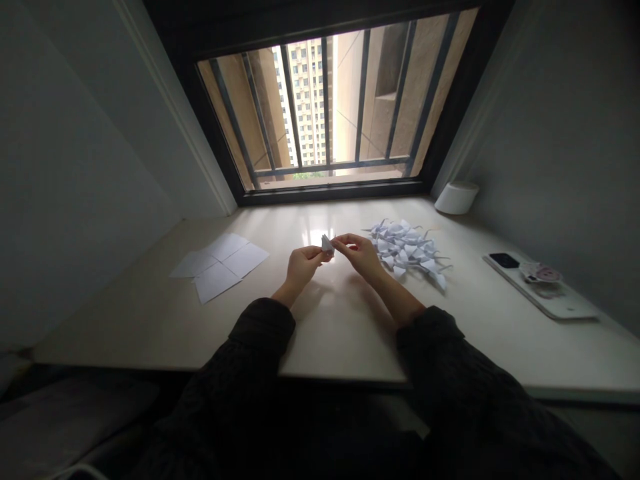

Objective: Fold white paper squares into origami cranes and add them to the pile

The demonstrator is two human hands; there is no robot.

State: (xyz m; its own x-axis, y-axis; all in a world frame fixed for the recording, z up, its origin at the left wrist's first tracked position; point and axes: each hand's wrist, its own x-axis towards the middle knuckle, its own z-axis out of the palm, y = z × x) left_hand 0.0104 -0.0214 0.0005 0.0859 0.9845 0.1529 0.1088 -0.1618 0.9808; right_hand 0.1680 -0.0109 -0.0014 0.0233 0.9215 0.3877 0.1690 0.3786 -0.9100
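A small folded white paper crane (pixel 327 244) is held up over the middle of the sill. My left hand (pixel 303 264) pinches it from below and the left. My right hand (pixel 361 256) has its thumb and fingertips closed on the crane's right side. Just right of my right hand lies a heap of white paper cranes (pixel 407 247) with pointed wings and thin necks. Off to the left are several flat white paper squares (pixel 227 261), partly overlapping.
A white phone (pixel 555 300) with a round pink-and-white grip lies at the right. Behind it, a white cylindrical object (pixel 457 198) stands by the wall. The barred window (pixel 330 197) closes off the far side. The sill's front edge (pixel 345 380) runs below my forearms.
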